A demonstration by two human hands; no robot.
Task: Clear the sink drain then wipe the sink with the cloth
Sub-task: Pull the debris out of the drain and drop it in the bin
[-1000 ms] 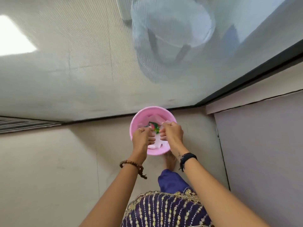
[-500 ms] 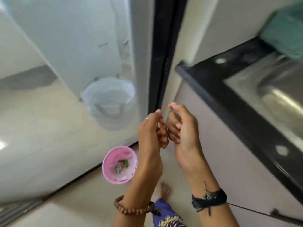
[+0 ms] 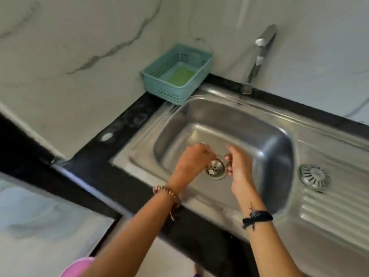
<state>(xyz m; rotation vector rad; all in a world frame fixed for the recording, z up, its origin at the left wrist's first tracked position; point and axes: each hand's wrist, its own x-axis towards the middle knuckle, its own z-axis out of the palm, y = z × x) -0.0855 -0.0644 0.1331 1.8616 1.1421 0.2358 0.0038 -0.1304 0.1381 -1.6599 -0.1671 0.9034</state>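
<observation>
The steel sink lies below me, its round drain open with a small white scrap inside. My left hand hovers just left of the drain, fingers loosely curled toward its rim, and I see nothing in them. On the drain's right side my right hand hangs with its fingers loosely curled and nothing in it. Both hands are motion-blurred. A green cloth lies in the teal basket at the sink's back left corner.
A round metal strainer lid rests on the ribbed drainboard to the right. The tap stands behind the basin. A black counter edge frames the sink. A pink bin's rim shows at the bottom left.
My view has swung up from the pink bin on the floor to the sink. Both hands left the bin and now hang over the drain.
</observation>
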